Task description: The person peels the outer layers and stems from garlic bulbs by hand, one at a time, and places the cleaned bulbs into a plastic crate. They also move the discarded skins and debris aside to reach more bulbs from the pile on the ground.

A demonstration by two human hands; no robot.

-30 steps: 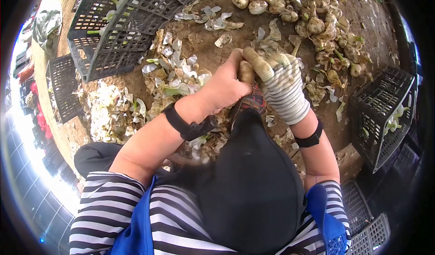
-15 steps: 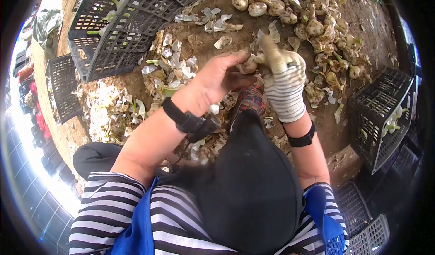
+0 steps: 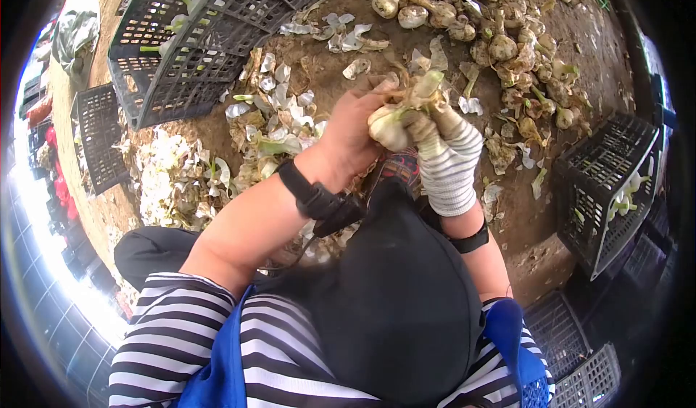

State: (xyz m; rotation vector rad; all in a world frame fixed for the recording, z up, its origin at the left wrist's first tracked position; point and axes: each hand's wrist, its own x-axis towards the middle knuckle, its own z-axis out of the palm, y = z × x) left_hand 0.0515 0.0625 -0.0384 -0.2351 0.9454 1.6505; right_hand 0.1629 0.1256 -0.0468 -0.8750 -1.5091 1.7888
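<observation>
A garlic bulb with a thick stem and loose, dry brown skin is held between my two hands, above my shoe. My left hand is bare, its fingers curled against the bulb's left side and pinching at the papery skin near the top. My right hand, in a dirty white striped glove, is closed round the stem end; its fingertips are partly hidden by the stem and skin. Peeled skins litter the soil left of my hands.
Unpeeled garlic bulbs lie heaped ahead to the right. A large black crate with garlic inside stands at the upper left, another crate at the right. More crates are at the lower right.
The bulb has turned and come more into view, with its stem up and its skin loosened. My gloved hand has moved down and now wraps the stem; my left hand has closed in.
</observation>
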